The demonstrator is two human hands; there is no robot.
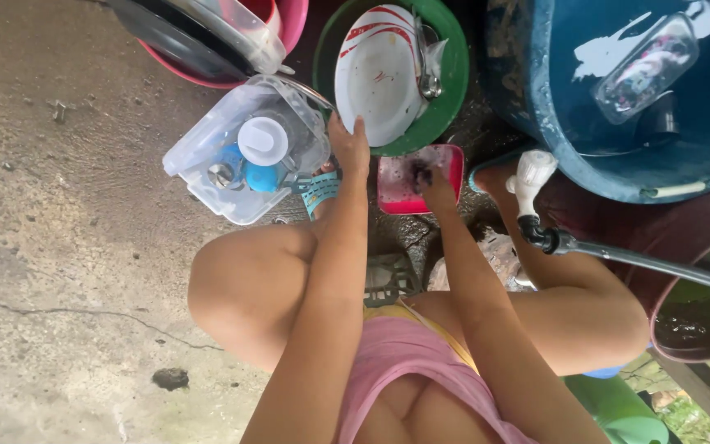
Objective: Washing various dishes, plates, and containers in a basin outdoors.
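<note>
On the wet concrete floor [59, 205], seen from the head camera, a squatting person is shown among several wash vessels. The left hand [349, 146] is raised to the lower rim of a white plate with red stripes [378, 74], which stands tilted in a green basin [450, 74]; its fingers are closed on the plate's edge, thumb on one face and the rest behind. A metal utensil [429, 70] is seen leaning in the same basin, just beside the plate. The right hand [433, 187] is held over a small pink rectangular tub [396, 193] directly below the green basin; its fingers are curled on a small dark object [421, 174], too blurred to be identified, and whether the grip is tight cannot be told. Left of the hands, a clear plastic box [207, 156] is seen, holding a white-capped container [263, 141] and a blue item [260, 177]. A pink basin [289, 25] with a lid lies at the top edge. To the right, a large blue tub [552, 107] holds a clear bottle [647, 70], and a white tap on a metal pipe [618, 253] passes near a dark red bucket [700, 222].
</note>
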